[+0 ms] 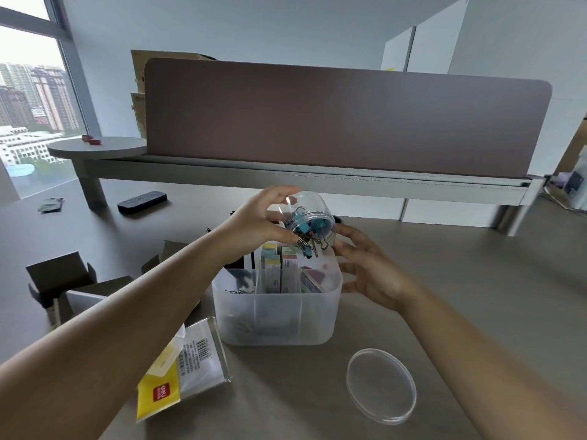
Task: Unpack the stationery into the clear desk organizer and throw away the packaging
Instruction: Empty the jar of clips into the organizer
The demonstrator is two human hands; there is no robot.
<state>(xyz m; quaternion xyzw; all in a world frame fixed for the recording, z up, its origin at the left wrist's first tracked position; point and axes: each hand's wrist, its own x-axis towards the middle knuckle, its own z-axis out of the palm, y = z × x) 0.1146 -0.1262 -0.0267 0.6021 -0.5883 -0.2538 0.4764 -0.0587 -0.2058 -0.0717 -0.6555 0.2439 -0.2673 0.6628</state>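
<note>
One clear lid (381,385) is seen lying flat, nearest on the desk (460,281), and one yellow packet (178,366) to its left. Behind them stands one clear organizer (276,315), already holding boxes and clips. Above it, one clear jar (309,217) is tipped and held round its body by the left hand (254,223). It looks light, hard and slippery. The right hand (365,265) is open beside it. The clips (305,233) are too tangled to be counted.
</note>
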